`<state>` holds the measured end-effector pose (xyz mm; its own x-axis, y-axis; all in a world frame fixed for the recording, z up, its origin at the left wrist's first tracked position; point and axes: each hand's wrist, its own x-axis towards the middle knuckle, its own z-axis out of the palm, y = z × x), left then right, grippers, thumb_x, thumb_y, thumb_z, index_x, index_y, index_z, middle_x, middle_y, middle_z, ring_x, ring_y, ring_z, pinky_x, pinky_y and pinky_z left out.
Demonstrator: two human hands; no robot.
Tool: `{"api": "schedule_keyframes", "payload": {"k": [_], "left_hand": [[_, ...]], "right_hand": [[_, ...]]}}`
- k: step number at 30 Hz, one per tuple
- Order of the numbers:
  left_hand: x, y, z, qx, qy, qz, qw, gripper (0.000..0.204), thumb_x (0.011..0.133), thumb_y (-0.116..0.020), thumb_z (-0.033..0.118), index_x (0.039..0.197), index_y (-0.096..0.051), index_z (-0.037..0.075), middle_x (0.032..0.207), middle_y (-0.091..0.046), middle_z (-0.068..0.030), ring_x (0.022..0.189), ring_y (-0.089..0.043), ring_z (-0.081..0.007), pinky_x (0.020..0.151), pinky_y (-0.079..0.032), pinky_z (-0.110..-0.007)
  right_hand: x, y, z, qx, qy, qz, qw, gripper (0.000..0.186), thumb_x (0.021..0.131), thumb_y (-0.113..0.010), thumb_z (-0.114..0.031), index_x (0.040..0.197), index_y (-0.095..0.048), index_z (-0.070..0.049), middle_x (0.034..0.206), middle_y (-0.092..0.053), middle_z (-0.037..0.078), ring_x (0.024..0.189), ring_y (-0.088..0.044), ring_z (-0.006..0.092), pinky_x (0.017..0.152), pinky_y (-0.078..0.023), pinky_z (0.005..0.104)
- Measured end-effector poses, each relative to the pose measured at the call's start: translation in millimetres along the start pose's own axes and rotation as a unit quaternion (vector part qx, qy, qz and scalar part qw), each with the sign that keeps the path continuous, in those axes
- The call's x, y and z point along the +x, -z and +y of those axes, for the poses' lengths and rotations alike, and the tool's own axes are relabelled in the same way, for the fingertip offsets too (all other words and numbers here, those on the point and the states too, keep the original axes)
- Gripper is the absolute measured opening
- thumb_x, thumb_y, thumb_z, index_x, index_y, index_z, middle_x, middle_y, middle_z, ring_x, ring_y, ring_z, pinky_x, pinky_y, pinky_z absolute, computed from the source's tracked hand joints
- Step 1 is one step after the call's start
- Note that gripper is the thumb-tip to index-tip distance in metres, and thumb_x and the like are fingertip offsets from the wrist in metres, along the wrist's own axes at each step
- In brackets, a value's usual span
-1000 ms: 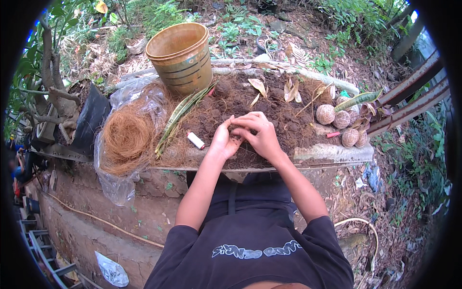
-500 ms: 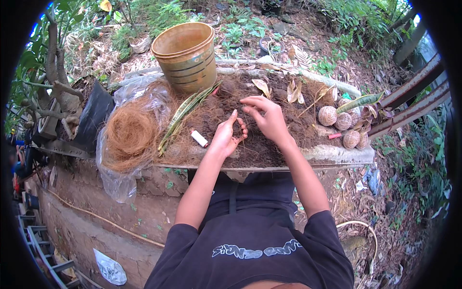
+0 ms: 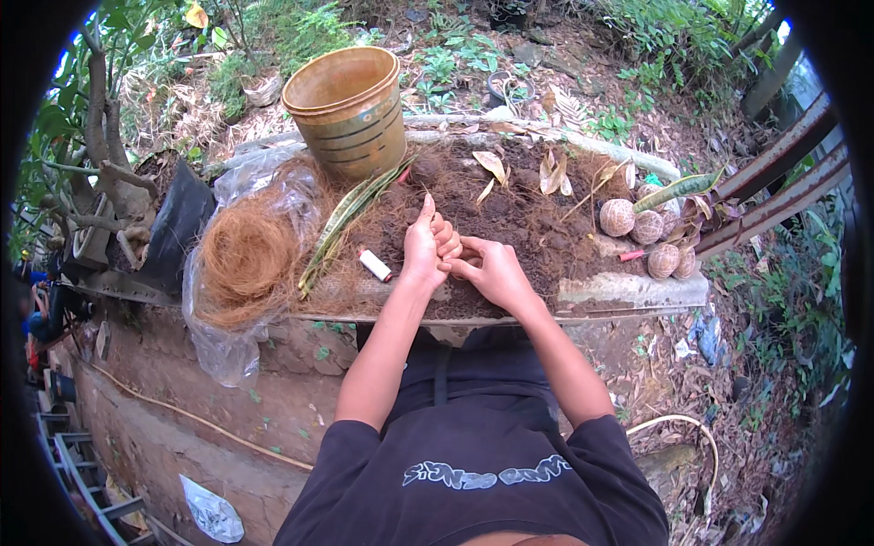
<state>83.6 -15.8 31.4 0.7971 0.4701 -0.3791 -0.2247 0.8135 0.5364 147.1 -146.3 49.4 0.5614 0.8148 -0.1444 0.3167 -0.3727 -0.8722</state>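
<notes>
Head view, left hand [image 3: 432, 246] curled closed, right hand [image 3: 493, 273] touching it, grip unclear, soil [image 3: 467, 302] beneath both

Broad daylight over this open-air yard, and here's the concrete slab [image 3: 631, 291] at its centre! Beyond the slab, leaf-littered ground [image 3: 655, 127] spreads out, leafy undergrowth [image 3: 674, 36] crowding in behind. Left of it stands a gnarled tree [image 3: 98, 136]; right of it, rusty metal beams [image 3: 774, 207] slant away. On the slab's near side, left, a pale hose [image 3: 209, 421] trails past a metal ladder-like frame [image 3: 100, 503].
</notes>
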Motion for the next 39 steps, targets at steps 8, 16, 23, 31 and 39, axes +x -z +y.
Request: {"api": "schedule_keyframes", "payload": {"k": [8, 16, 23, 31, 39], "left_hand": [[-8, 9, 15, 0.018, -0.119, 0.006, 0.993, 0.055, 0.105, -0.044, 0.047, 0.061, -0.029, 0.018, 0.05, -0.023, 0.0035, 0.044, -0.026, -0.0112, 0.042, -0.029, -0.027], [-11, 16, 28, 0.155, -0.207, 0.088, 0.962, 0.054, 0.105, -0.044, 0.047, 0.062, -0.03, 0.017, 0.054, -0.025, 0.0042, 0.054, -0.048, -0.0143, 0.054, -0.051, -0.033], [1, 34, 21, 0.129, -0.183, 0.012, 0.974, 0.054, 0.106, -0.043, 0.045, 0.062, -0.029, 0.017, 0.051, -0.022, 0.0061, 0.04, -0.021, -0.0073, 0.038, -0.016, -0.026], [-1, 31, 14, 0.18, -0.184, 0.026, 0.966, 0.054, 0.105, -0.047, 0.043, 0.061, -0.032, 0.014, 0.05, -0.027, 0.0058, 0.041, -0.025, -0.0068, 0.04, -0.019, -0.026], [-5, 32, 11, 0.197, -0.194, 0.021, 0.961, 0.054, 0.105, -0.047, 0.041, 0.06, -0.035, 0.014, 0.049, -0.031, 0.0046, 0.04, -0.026, -0.0073, 0.04, -0.02, -0.026]], "right_hand": [[6, 23, -7, -0.038, 0.061, -0.01, 0.997, 0.018, 0.093, -0.064, -0.012, 0.098, -0.074, 0.002, 0.073, -0.07, 0.007, 0.063, -0.061, 0.0091, 0.062, -0.05, 0.0286], [43, 66, 4, -0.114, 0.106, 0.232, 0.96, 0.02, 0.094, -0.063, -0.012, 0.102, -0.073, 0.002, 0.089, -0.075, 0.012, 0.079, -0.069, 0.0223, 0.068, -0.05, 0.0334], [97, 11, 10, -0.21, 0.159, 0.124, 0.957, 0.04, 0.093, -0.059, -0.019, 0.127, -0.061, 0.003, 0.126, -0.06, 0.028, 0.117, -0.059, 0.0397, 0.102, -0.047, 0.0441], [120, -15, 18, -0.247, 0.144, 0.152, 0.946, 0.048, 0.086, -0.071, -0.04, 0.113, -0.069, 0.0, 0.121, -0.062, 0.019, 0.111, -0.062, 0.0358, 0.093, -0.051, 0.0435], [107, 32, -29, -0.165, 0.005, 0.052, 0.985, 0.06, 0.082, -0.078, -0.039, 0.13, -0.061, -0.007, 0.128, -0.063, 0.019, 0.111, -0.065, 0.0298, 0.095, -0.051, 0.0398]]}}
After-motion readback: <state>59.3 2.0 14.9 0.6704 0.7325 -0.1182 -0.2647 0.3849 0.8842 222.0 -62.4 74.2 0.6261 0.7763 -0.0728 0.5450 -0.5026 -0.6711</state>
